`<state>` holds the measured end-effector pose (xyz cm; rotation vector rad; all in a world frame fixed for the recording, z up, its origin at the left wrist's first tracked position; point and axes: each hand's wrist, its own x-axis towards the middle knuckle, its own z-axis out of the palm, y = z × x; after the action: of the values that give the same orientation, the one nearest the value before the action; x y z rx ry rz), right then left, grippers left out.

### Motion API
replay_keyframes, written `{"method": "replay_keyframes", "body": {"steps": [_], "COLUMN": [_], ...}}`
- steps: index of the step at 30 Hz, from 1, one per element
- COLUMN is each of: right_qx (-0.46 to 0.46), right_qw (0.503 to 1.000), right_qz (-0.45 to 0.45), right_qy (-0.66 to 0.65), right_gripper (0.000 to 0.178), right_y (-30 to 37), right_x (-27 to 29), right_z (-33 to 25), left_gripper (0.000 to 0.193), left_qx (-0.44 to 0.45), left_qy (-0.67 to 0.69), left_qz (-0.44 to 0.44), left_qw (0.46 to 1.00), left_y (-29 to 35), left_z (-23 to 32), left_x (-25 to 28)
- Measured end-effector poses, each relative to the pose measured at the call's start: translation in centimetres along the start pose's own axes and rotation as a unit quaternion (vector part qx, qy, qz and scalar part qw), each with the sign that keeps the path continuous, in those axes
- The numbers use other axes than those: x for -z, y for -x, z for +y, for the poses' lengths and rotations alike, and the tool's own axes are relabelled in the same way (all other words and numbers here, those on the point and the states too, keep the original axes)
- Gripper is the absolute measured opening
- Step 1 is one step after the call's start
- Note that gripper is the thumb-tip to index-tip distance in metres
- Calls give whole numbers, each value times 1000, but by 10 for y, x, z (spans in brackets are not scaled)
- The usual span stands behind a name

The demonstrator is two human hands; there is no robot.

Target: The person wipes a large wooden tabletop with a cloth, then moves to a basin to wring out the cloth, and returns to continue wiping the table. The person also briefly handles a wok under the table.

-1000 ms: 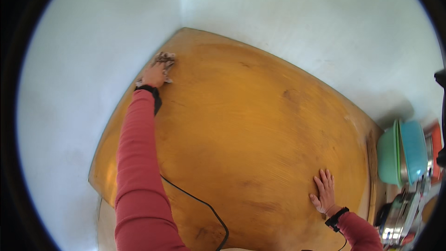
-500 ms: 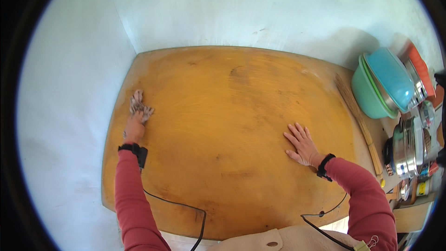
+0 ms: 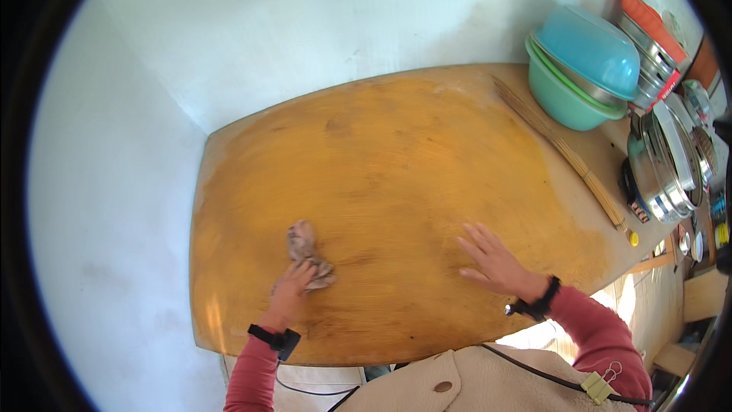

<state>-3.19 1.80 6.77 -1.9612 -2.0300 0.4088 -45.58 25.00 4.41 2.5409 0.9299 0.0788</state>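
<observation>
My left hand [image 3: 290,290] is on a crumpled, greyish-brown patterned cloth [image 3: 301,239], its fingers pressing the cloth against the table. Part of the cloth sticks out beyond the fingertips, and more bunches beside the hand. Under it spreads a large yellow-brown wooden tabletop [image 3: 396,198] with dark streaks and worn marks. Over the right front part of the table is my right hand [image 3: 494,263], palm down, fingers spread, holding nothing. Whether that palm touches the wood I cannot tell. Each wrist wears a black strap.
A straw whisk broom [image 3: 564,149] lies along the table's right side. Behind it are stacked green and blue basins [image 3: 583,53], with steel pots [image 3: 656,160] nearer. White walls [image 3: 305,23] border the table at the left and back. A black cable crosses my clothing.
My left hand has drawn the cloth from the far left edge nearer and to the right. The view has turned rightward; my right hand looks slightly raised or shifted toward the front edge.
</observation>
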Motion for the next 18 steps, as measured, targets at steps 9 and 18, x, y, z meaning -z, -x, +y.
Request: {"method": "replay_keyframes", "body": {"steps": [9, 18], "right_qx": [-345, -343], "right_qw": [928, 921], "right_qz": [118, 165], "right_qy": [79, 84], "right_gripper": [57, 61], "right_y": [188, 190], "right_x": [-28, -30], "right_z": [50, 51], "left_gripper": [55, 54], "left_qx": [-112, -24], "left_qy": [-163, -194], "left_qz": [20, 51], "left_qw": [980, 979], "left_y": [-252, -453], "left_z": [16, -49], "left_x": [-13, 1]}}
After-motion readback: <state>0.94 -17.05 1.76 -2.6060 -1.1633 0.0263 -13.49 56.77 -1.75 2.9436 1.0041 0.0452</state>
